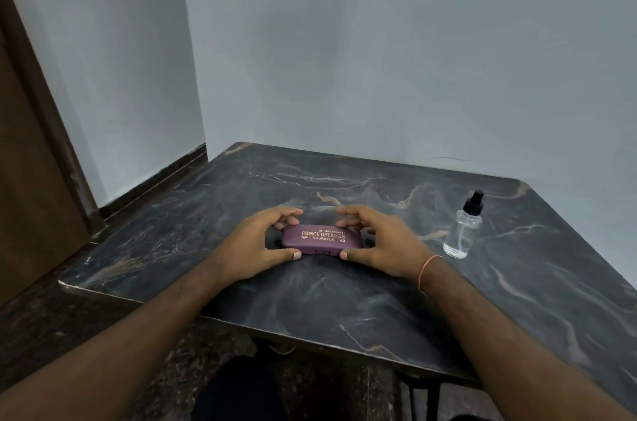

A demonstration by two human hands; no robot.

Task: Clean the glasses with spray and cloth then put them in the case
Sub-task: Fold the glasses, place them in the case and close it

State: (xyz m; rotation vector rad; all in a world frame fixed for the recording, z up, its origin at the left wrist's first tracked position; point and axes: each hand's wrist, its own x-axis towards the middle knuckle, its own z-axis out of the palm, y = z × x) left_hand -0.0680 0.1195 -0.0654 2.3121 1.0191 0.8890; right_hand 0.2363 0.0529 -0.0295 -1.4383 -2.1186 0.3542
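Observation:
A closed maroon glasses case (320,240) with gold lettering lies flat in the middle of the dark marble table (310,300). My left hand (253,248) holds its left end, thumb at the near edge and fingers curled over the far edge. My right hand (382,243) holds the right end the same way. A clear spray bottle (463,229) with a black nozzle stands upright to the right of my right hand, apart from it. No glasses or cloth are in view.
The table stands in a corner, with light walls behind and to the left. A brown door (31,162) is at the far left. The table's near edge (241,327) runs diagonally, with dark floor below it.

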